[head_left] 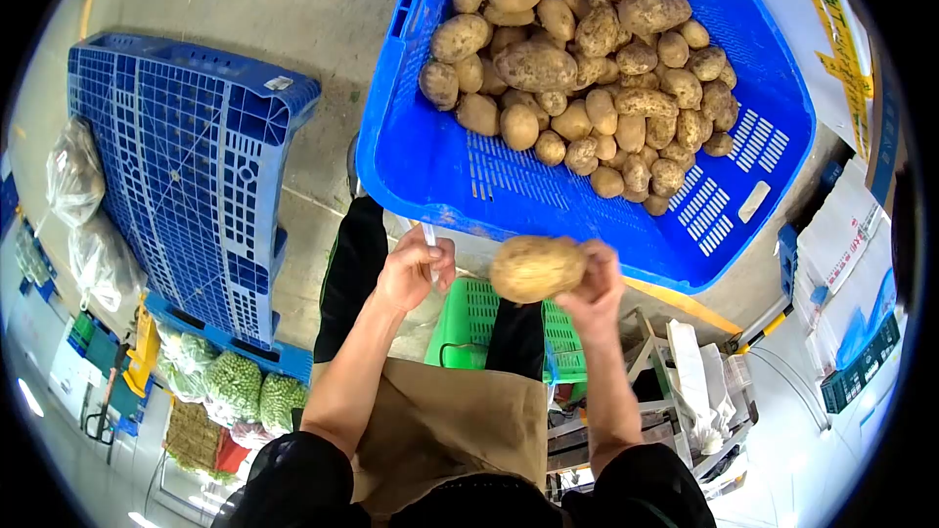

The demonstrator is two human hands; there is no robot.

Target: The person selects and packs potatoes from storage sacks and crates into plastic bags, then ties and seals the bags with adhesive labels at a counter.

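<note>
A large, dirt-streaked potato is gripped in my right hand, just below the near rim of a big blue plastic basket. Its outline is slightly blurred. To the left, my left hand is closed around a thin, pale strip-like thing; its kind is not clear. Inside the basket a heap of soil-marked potatoes fills the far part, with bare blue bottom showing on the near side. Both hands are outside the basket.
A blue plastic pallet stands at the left, with clear plastic bags against it. Below my hands is a green crate. Bagged green vegetables lie lower left. White bags hang by a wooden rack at the right.
</note>
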